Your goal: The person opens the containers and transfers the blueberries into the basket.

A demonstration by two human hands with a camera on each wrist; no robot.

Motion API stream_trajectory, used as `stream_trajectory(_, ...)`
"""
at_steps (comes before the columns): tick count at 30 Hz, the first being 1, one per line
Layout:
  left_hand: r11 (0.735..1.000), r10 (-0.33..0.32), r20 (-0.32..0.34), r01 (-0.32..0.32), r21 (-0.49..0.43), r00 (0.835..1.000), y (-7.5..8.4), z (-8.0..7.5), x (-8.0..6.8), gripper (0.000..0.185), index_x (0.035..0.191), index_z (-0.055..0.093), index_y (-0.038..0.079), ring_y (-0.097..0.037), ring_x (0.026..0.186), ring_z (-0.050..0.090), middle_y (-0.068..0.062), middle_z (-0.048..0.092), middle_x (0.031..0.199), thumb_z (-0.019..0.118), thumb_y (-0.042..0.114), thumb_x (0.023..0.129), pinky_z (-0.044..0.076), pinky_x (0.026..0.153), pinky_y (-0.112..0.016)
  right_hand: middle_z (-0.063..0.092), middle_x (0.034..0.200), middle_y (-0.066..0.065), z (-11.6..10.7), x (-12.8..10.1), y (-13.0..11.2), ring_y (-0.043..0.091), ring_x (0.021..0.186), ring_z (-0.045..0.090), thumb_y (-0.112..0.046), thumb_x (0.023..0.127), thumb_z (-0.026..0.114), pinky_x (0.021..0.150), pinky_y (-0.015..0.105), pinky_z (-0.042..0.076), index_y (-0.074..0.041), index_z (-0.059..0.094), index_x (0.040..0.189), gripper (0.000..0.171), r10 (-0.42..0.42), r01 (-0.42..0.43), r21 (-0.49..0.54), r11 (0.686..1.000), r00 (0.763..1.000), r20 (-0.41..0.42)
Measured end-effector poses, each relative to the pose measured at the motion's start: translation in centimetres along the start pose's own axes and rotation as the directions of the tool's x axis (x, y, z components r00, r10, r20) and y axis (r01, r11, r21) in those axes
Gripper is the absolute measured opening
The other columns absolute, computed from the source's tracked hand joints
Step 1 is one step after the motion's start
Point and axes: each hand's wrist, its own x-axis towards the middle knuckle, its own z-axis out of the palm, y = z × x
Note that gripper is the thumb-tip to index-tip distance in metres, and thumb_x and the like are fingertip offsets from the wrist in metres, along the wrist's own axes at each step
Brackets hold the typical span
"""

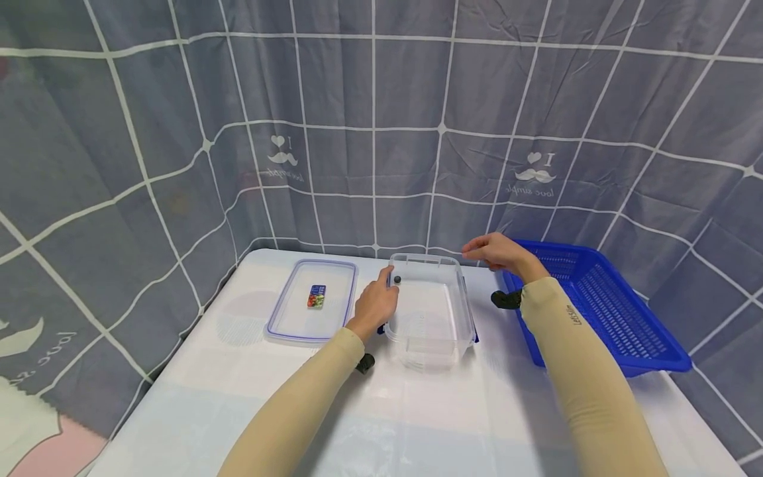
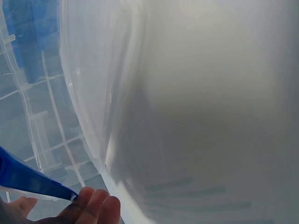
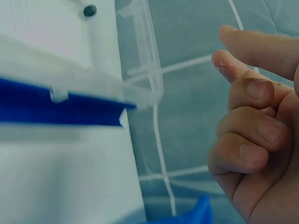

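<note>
A clear plastic food container (image 1: 426,318) with blue side latches stands open on the table. My left hand (image 1: 377,303) holds its left side at the rim; in the left wrist view, fingers (image 2: 110,210) touch a blue latch (image 2: 35,182). A small dark round object (image 1: 397,279) shows inside the container near its left wall, and again in the right wrist view (image 3: 89,10). My right hand (image 1: 497,253) is raised beyond the container's far right corner. Its thumb and index finger extend, the other fingers curl loosely, and nothing shows between them.
Left of the container lies its clear lid (image 1: 286,311) with a blue-edged rim. On the lid is a small colorful printed packet (image 1: 316,297). A blue plastic basket (image 1: 650,331) stands at the right. Behind the table hangs a grey checked curtain (image 1: 405,159).
</note>
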Motion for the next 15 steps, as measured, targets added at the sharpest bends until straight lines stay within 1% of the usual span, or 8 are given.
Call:
stream_trajectory(3, 1.0, -0.005, 0.004, 0.004, 0.013, 1.0, 0.1, 0.0, 0.0, 0.054, 0.158, 0.033, 0.032, -0.029, 0.089, 0.062, -0.014, 0.065, 0.119, 0.038, 0.034, 0.104, 0.045, 0.063, -0.041, 0.032, 0.054, -0.007, 1.1, 0.9, -0.4, 0.01, 0.046, 0.026, -0.028, 0.097, 0.069, 0.051, 0.027, 0.032, -0.004, 0.062, 0.135, 0.046, -0.02, 0.019, 0.036, 0.999, 1.0, 0.021)
stream_trajectory(7, 1.0, -0.006, 0.012, 0.005, 0.021, 1.0, 0.1, 0.1, 0.0, 0.054, 0.159, 0.031, 0.031, -0.028, 0.091, 0.062, -0.014, 0.064, 0.124, 0.038, 0.034, 0.105, 0.044, 0.062, -0.04, 0.03, 0.053, -0.007, 2.7, 1.8, -0.8, 0.011, 0.048, 0.024, -0.025, 0.097, 0.068, 0.054, 0.029, 0.032, -0.004, 0.063, 0.132, 0.041, -0.029, 0.025, 0.099, 0.995, 0.999, 0.033)
stream_trajectory(10, 1.0, -0.002, 0.011, 0.002, 0.013, 1.0, 0.1, 0.1, -0.1, 0.054, 0.159, 0.031, 0.03, -0.027, 0.085, 0.059, -0.014, 0.065, 0.121, 0.038, 0.034, 0.105, 0.043, 0.059, -0.039, 0.033, 0.056, -0.006, 3.9, 2.2, -1.2, 0.012, 0.05, 0.025, -0.024, 0.097, 0.068, 0.056, 0.029, 0.032, -0.006, 0.065, 0.13, 0.038, -0.032, 0.028, 0.121, 0.992, 0.999, 0.035)
stream_trajectory(15, 1.0, 0.001, 0.005, -0.001, 0.009, 1.0, 0.1, 0.0, -0.2, 0.055, 0.158, 0.032, 0.029, -0.027, 0.083, 0.059, -0.014, 0.066, 0.118, 0.039, 0.033, 0.104, 0.043, 0.059, -0.039, 0.034, 0.058, -0.005, 5.7, 3.1, -1.7, 0.012, 0.051, 0.026, -0.023, 0.097, 0.068, 0.058, 0.03, 0.032, -0.006, 0.065, 0.132, 0.039, -0.039, 0.032, 0.145, 0.989, 0.998, 0.044)
